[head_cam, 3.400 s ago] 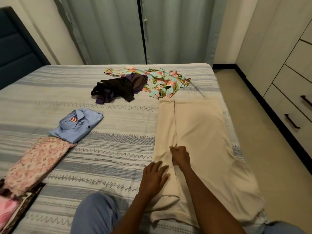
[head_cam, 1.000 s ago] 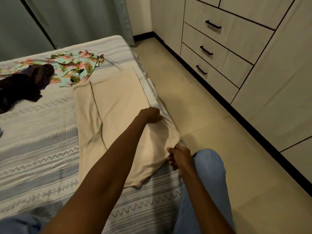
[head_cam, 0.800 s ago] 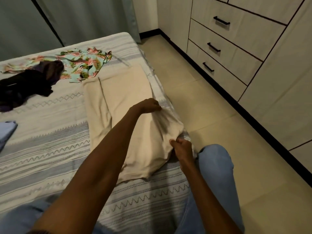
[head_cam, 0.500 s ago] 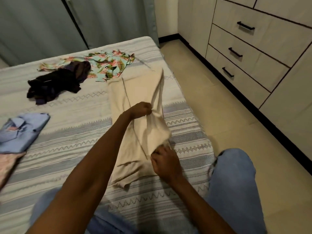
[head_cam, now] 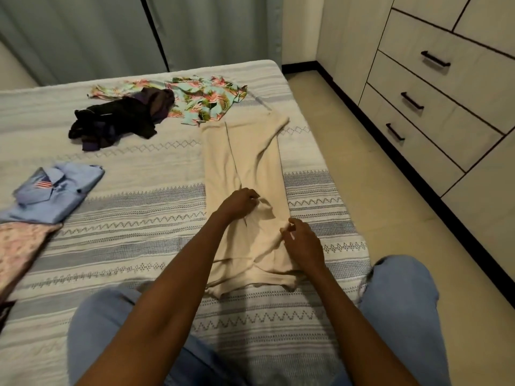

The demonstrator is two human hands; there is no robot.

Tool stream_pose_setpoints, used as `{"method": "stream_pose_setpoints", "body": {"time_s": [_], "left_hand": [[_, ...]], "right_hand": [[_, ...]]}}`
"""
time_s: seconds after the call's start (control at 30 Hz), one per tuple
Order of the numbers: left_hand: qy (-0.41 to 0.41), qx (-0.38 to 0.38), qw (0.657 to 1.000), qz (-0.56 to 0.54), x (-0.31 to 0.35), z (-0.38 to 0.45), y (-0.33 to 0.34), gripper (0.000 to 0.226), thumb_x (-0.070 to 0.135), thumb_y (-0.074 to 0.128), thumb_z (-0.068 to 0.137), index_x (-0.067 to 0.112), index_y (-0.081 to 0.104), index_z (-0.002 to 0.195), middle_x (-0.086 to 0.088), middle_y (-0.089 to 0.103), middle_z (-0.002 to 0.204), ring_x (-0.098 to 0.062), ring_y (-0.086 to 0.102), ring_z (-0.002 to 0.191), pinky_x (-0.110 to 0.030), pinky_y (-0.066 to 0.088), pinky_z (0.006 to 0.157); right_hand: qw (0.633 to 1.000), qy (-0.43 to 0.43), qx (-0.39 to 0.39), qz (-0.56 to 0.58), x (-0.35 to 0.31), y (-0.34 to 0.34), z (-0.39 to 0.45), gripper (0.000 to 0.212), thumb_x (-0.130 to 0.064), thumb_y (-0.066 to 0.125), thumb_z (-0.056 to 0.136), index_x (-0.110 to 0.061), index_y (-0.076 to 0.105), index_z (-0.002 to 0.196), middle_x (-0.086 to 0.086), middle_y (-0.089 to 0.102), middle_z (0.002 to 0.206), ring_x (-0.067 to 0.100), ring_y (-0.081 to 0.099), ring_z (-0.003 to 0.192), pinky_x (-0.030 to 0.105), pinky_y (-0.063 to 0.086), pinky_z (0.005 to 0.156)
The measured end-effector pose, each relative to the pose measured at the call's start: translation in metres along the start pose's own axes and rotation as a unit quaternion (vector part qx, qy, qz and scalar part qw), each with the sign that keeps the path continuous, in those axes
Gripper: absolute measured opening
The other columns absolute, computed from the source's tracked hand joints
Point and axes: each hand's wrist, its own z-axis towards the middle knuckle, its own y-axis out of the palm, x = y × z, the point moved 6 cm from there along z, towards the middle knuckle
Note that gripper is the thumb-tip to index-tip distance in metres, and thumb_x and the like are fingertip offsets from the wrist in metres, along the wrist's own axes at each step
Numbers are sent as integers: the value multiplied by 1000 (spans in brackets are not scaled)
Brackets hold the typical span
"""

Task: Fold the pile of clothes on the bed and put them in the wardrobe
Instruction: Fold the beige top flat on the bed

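Note:
A beige garment (head_cam: 250,151) lies lengthwise on the striped bed (head_cam: 133,218), folded into a narrow strip. My left hand (head_cam: 239,201) grips a bunch of its fabric near the middle. My right hand (head_cam: 302,243) pinches the folded right edge a little nearer to me. An unfolded floral top (head_cam: 206,101) and a heap of dark clothes (head_cam: 119,118) lie at the far side of the bed. A folded blue shirt (head_cam: 58,190) and a folded pink floral piece (head_cam: 19,246) sit at the left.
The wardrobe with its black-handled drawers (head_cam: 446,93) stands along the right wall, across a strip of tiled floor (head_cam: 376,204). Grey curtains (head_cam: 111,32) hang behind the bed. My knees in blue jeans (head_cam: 401,302) are at the bed's near edge.
Both hands carried the garment's right side over to the left, so the wide beige piece is now a narrow strip. The view swung back from the wardrobe towards the bed.

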Motion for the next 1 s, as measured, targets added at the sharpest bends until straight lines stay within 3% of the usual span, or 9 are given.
{"method": "stream_pose_setpoints", "body": {"time_s": [0.07, 0.17, 0.23, 0.37, 0.5, 0.77, 0.87, 0.93, 1.0], "left_hand": [[-26, -2, 1000, -13, 0, 2, 1, 21, 22, 54, 98, 11, 66, 112, -11, 67, 110, -30, 62, 100, -35, 46, 80], [-49, -12, 999, -11, -4, 4, 2, 21, 26, 52, 96, 16, 63, 110, -7, 69, 102, -27, 62, 96, -31, 41, 73], [-50, -7, 999, -4, -6, 6, 1, 19, 27, 52, 94, 21, 63, 109, 0, 68, 98, -24, 63, 95, -31, 41, 73], [-4, 46, 997, -59, 3, 9, -5, 16, 23, 60, 95, 24, 67, 109, 6, 67, 98, -18, 62, 91, -32, 47, 77], [26, 69, 988, -138, 19, 4, 5, 13, 21, 68, 91, 23, 58, 99, 6, 64, 94, -14, 60, 78, -33, 49, 68], [101, 129, 981, 105, 25, -13, 34, 32, 27, 60, 91, 16, 67, 119, -19, 52, 134, -42, 57, 109, -49, 51, 89], [85, 34, 979, 184, 18, -21, 51, 57, 46, 38, 101, 23, 33, 154, -14, 31, 159, -36, 33, 143, -49, 32, 113], [59, -15, 977, 205, 10, -25, 61, 67, 52, 29, 104, 24, 5, 159, -6, 5, 167, -28, 10, 153, -47, 13, 120], [34, 1, 981, 189, 7, -30, 61, 79, 62, 27, 99, 22, -4, 159, -2, -4, 166, -24, 7, 153, -47, 8, 121]], "right_hand": [[997, 39, -59, -28, 3, 7, 15, 45, -48, 54, 96, -16, 57, 127, 10, 64, 120, 33, 61, 111, 39, 47, 86], [992, 47, -93, -67, 0, 11, 23, 38, -42, 57, 94, -15, 57, 120, 11, 66, 117, 33, 61, 109, 37, 45, 82], [993, 54, -84, -60, -1, 6, 23, 36, -31, 58, 92, -19, 55, 125, 10, 66, 116, 34, 61, 107, 36, 44, 81], [998, 11, -25, 62, -8, -11, 8, 43, -16, 57, 83, -30, 53, 124, -1, 63, 78, 26, 63, 76, 32, 43, 64], [997, 6, -65, 49, 6, -3, -9, 30, -35, 50, 82, -38, 64, 108, -6, 72, 100, 22, 65, 88, 34, 52, 76], [982, 49, -175, -40, 22, 5, -9, 40, -43, 53, 78, -43, 64, 116, -6, 70, 112, 23, 64, 104, 31, 46, 81], [996, 6, -56, -62, 15, -8, -3, 30, -39, 54, 86, -40, 68, 111, -5, 70, 110, 24, 65, 101, 35, 52, 83], [994, -51, 5, -91, 6, -11, -3, 29, -33, 55, 90, -36, 69, 115, 1, 65, 110, 26, 62, 100, 37, 52, 79], [983, -88, 0, -160, 5, -4, -3, 31, -33, 56, 92, -31, 68, 120, 6, 59, 114, 30, 56, 103, 38, 50, 78]]}}
